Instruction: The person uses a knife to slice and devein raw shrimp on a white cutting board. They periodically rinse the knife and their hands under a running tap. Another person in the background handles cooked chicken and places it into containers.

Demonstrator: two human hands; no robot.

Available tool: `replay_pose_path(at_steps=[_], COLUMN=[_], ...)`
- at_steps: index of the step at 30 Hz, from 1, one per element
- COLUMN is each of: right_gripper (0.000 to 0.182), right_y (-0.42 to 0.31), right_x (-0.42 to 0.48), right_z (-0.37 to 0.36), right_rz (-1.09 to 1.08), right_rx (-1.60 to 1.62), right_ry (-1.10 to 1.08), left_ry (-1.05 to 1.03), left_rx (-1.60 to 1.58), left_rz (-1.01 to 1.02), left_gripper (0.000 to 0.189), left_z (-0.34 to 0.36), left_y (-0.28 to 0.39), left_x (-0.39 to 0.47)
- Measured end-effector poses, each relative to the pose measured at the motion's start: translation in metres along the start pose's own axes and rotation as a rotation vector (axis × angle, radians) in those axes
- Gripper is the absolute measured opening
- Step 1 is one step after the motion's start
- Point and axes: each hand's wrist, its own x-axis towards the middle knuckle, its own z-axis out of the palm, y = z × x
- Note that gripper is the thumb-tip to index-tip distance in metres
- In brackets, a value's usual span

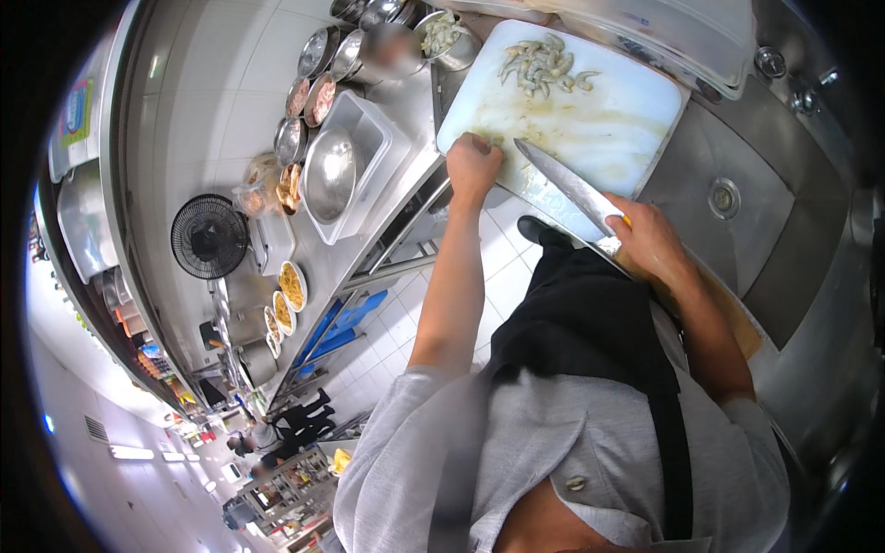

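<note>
A white cutting board (588,110) lies in front of me, wet and streaked with yellowish residue. A heap of peeled raw shrimp (538,66) sits towards its far edge. My right hand (646,231) grips a large chef's knife (570,181) by its handle, of which a bit of yellow shows. The blade slants over the board, its tip pointing towards my left hand. My left hand (474,164) is at the board's near left corner with its fingers curled together. Small scraps lie by the fingertips; whether it pinches anything is hidden.
Beyond the board's left corner stands a metal bowl of pale shrimp (448,41). A steel sink (733,186) lies on the right. Along the left counter are a clear plastic tub (373,138), a metal bowl (332,173), a black fan (209,236) and several filled dishes (292,285).
</note>
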Motion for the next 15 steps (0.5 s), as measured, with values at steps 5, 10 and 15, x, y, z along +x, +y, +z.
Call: replay_pose_path(at_steps=[5, 10, 15], right_gripper=[0.044, 0.042, 0.042], right_y=[-0.001, 0.01, -0.002], right_x=[-0.002, 0.004, 0.006], right_z=[0.0, 0.008, 0.0], right_rz=[-0.035, -0.045, 0.0], right_rx=[-0.013, 0.028, 0.107], right_ry=[0.035, 0.048, -0.032], left_ry=[0.107, 0.039, -0.074], left_rx=[-0.129, 0.026, -0.077], left_rz=[0.105, 0.364, 0.191], left_gripper=[0.025, 0.031, 0.029], left_z=[-0.011, -0.004, -0.009], left_y=[0.004, -0.023, -0.009], left_x=[-0.012, -0.028, -0.043])
